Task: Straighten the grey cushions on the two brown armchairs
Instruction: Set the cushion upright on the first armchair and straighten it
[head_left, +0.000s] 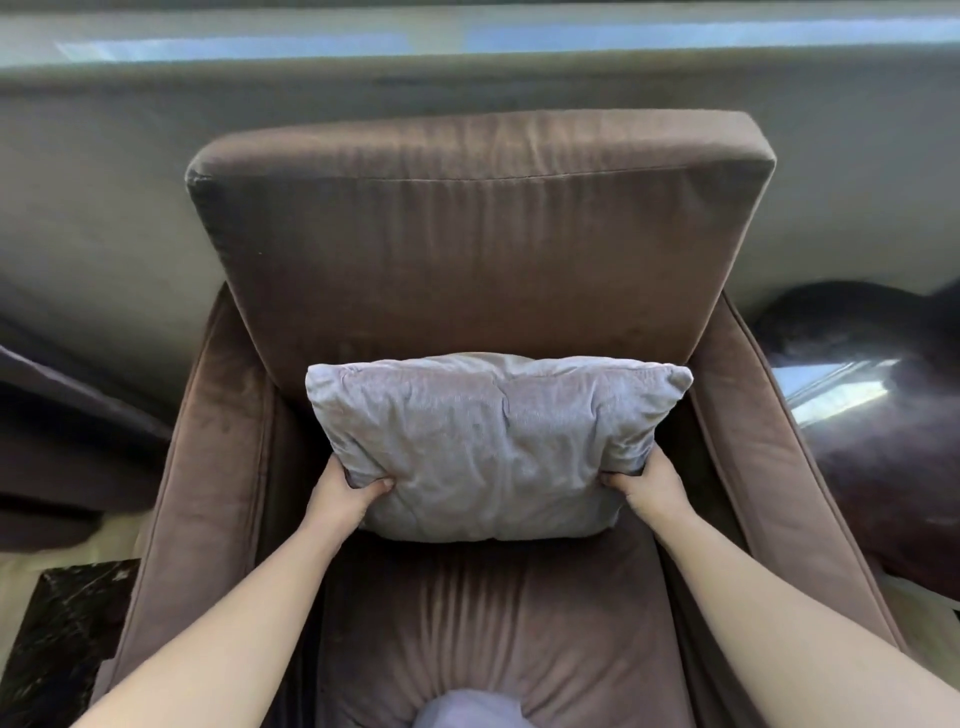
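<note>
A grey cushion (493, 447) stands on the seat of a brown armchair (483, 244), leaning against the lower part of its backrest. My left hand (345, 493) grips the cushion's lower left corner, thumb on its front face. My right hand (649, 483) grips the lower right corner the same way. The cushion is wrinkled and sits roughly level and centred between the armrests. Only this one armchair is in full view.
A dark marble side table (57, 629) stands at the lower left. A dark glossy rounded piece (872, 410) sits to the right of the chair. A dark fabric shape (67, 447) lies to the left. A grey wall and window ledge run behind.
</note>
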